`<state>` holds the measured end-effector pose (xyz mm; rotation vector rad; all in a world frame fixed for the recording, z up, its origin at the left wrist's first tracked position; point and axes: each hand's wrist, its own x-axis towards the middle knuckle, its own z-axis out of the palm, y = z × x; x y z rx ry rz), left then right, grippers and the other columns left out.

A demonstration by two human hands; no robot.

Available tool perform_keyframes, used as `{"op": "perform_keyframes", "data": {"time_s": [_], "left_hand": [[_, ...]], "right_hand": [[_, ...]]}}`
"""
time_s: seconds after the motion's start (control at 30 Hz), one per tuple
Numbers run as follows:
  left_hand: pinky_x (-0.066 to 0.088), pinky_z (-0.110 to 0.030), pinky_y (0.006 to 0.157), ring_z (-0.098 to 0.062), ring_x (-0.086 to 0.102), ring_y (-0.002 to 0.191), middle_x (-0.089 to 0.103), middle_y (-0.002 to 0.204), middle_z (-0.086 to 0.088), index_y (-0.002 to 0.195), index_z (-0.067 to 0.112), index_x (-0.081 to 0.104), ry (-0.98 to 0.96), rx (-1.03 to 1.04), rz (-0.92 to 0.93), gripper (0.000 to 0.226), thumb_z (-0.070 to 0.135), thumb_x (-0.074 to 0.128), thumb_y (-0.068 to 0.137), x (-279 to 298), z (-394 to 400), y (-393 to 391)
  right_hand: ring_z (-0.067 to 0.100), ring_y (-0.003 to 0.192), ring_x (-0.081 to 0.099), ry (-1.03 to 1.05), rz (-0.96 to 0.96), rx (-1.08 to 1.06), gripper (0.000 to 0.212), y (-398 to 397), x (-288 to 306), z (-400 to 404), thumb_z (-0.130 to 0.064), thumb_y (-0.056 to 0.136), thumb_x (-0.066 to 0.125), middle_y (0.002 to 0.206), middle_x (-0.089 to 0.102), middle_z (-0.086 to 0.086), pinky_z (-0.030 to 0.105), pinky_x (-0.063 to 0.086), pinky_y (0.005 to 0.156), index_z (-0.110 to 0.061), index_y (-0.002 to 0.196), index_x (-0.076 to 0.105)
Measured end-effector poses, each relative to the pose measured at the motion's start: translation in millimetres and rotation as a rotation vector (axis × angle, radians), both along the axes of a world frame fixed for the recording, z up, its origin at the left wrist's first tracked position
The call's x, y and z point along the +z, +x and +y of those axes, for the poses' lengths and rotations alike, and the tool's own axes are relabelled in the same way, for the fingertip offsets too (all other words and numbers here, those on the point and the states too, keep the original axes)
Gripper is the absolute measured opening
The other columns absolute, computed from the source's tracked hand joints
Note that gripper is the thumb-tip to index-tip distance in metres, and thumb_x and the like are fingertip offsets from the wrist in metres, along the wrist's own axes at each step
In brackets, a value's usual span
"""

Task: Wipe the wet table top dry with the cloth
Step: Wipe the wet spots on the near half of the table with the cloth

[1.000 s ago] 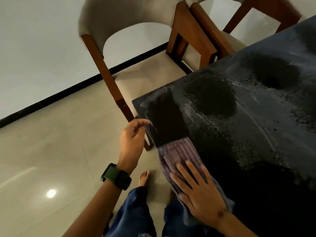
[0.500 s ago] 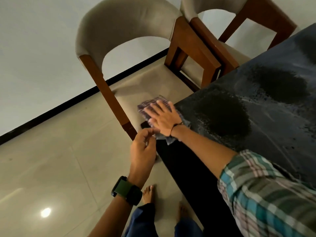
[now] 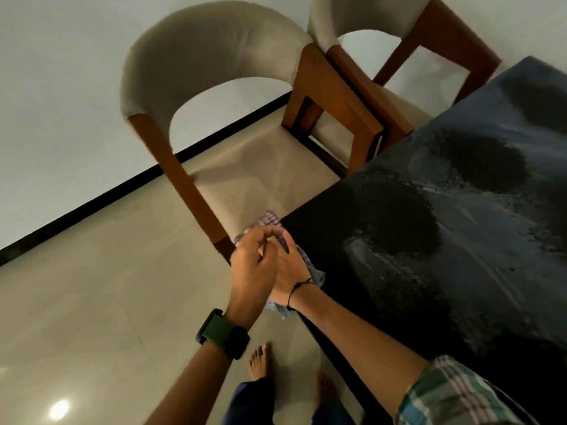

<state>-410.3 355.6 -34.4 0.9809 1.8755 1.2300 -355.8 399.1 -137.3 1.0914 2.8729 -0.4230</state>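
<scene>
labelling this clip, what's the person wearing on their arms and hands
The left hand is bare, with a chunky dark watch on a green strap at the wrist and no sleeve showing. The right hand is bare too, with a thin black cord round the wrist and a rolled green, white and pink plaid sleeve further up.

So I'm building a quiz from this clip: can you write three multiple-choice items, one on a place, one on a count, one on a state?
1. Where is the checked purple cloth?
A. at the black table top's corner
B. on a chair seat
C. on the floor

2. How many beige wooden-framed chairs show?
A. one
B. two
C. four

3. The table top is
A. dry
B. cloth-covered
C. still wet

A: the cloth lies under the right hand at the corner.
B: two backs stand side by side.
C: droplets and streaks remain.
</scene>
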Motion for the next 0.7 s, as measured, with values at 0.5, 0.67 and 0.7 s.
{"op": "perform_keyframes", "data": {"time_s": [0.5, 0.67, 0.7], "left_hand": [[0.039, -0.009, 0.044, -0.002, 0.048, 0.052, 0.059, 0.090, 0.006, 0.096, 0.030, 0.059, -0.040, -0.141, -0.108, 0.028, 0.007, 0.043, 0.092, -19.6, 5.0, -1.1], [0.052, -0.018, 0.064, -0.004, 0.061, 0.079, 0.061, 0.100, 0.005, 0.096, 0.029, 0.058, -0.022, -0.299, -0.103, 0.021, 0.015, 0.042, 0.095, -7.6, 26.0, 16.9], [0.050, -0.015, 0.059, -0.001, 0.060, 0.074, 0.060, 0.097, 0.006, 0.097, 0.030, 0.058, -0.011, -0.309, -0.089, 0.021, 0.017, 0.042, 0.095, -5.7, 30.9, 20.2]], "right_hand": [[0.028, 0.145, -0.007, 0.111, -0.238, -0.682, 0.059, 139.8, -11.7, 83.4, -0.045, 0.098, 0.021, 0.159, -0.007, 0.002, 0.054, -0.005, 0.113, -0.030, 0.148, -0.005], [0.030, 0.144, 0.013, 0.063, -0.193, -0.325, 0.060, 104.5, -5.9, -34.7, -0.047, 0.092, 0.023, 0.157, 0.018, 0.004, 0.057, 0.010, 0.113, -0.026, 0.148, 0.018], [0.029, 0.143, 0.019, 0.052, -0.199, -0.298, 0.060, 121.7, -5.8, -57.1, -0.047, 0.092, 0.026, 0.155, 0.023, 0.003, 0.056, 0.015, 0.114, -0.027, 0.148, 0.022]]}}
